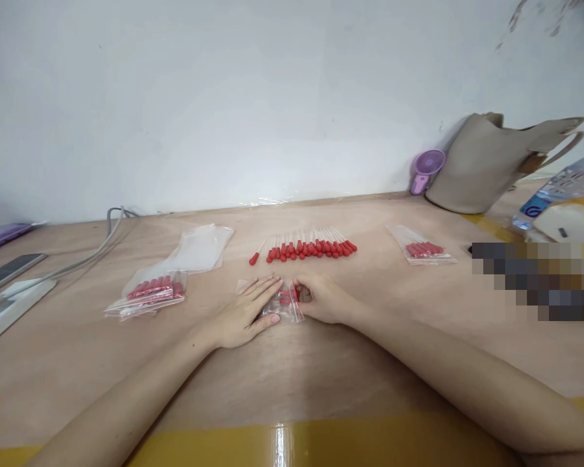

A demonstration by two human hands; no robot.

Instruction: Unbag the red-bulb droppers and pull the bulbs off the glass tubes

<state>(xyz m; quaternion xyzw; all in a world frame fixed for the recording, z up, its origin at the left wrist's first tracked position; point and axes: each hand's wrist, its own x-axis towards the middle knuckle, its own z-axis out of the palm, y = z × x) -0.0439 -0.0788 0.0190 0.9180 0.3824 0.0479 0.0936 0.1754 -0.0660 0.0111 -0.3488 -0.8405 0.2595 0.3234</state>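
A transparent zip-lock bag (277, 311) with red-bulbed droppers in it lies flat on the table. My left hand (246, 312) rests on the bag with its fingers stretched out and its thumb apart. At the bag's right end, my right hand (324, 298) pinches the edge between thumb and index finger, beside the red bulbs. Whether it also grips a dropper is hidden. Just beyond my hands is a row of several droppers (311, 248) with red bulbs toward me and thin pale stems toward the wall. One dropper (254, 258) lies slightly apart at the row's left end.
Left are filled dropper bags (150, 288), flat empty bags (202, 246), a cable (95, 250) and a phone (14, 269). Right are another filled bag (421, 248), a purple fan (428, 168), a beige handbag (481, 165) and a plastic bottle (564, 185). A wall (272, 97) bounds the table.
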